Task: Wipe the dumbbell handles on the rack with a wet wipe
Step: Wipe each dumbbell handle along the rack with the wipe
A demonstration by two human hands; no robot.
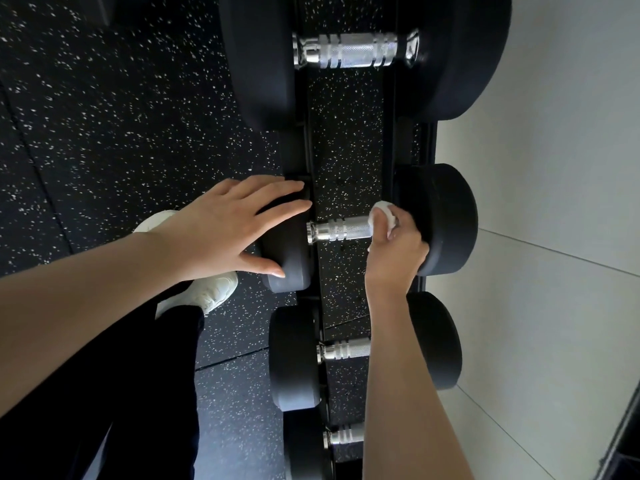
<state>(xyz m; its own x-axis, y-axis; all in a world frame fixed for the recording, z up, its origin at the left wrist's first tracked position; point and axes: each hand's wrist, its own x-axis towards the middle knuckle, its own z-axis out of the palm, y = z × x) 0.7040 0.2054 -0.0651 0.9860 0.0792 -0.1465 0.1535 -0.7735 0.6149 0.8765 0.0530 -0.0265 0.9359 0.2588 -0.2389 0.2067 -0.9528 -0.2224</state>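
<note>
Several black dumbbells lie across the rack [426,140], chrome handles showing. The middle dumbbell's handle [337,230] runs left to right. My right hand [394,251] is closed around that handle's right end with a white wet wipe [382,211] bunched between fingers and metal, against the right head [446,216]. My left hand [228,226] lies flat, fingers spread, on the left head [291,261] of the same dumbbell. A big dumbbell's handle [349,50] is farther up. Two smaller handles [341,349] [344,436] show below, partly hidden by my right forearm.
Black speckled rubber floor [121,116] spreads to the left and under the rack. A white tiled wall [554,168] runs close along the right side of the rack. My white shoes [211,292] and dark trouser leg stand just left of the rack.
</note>
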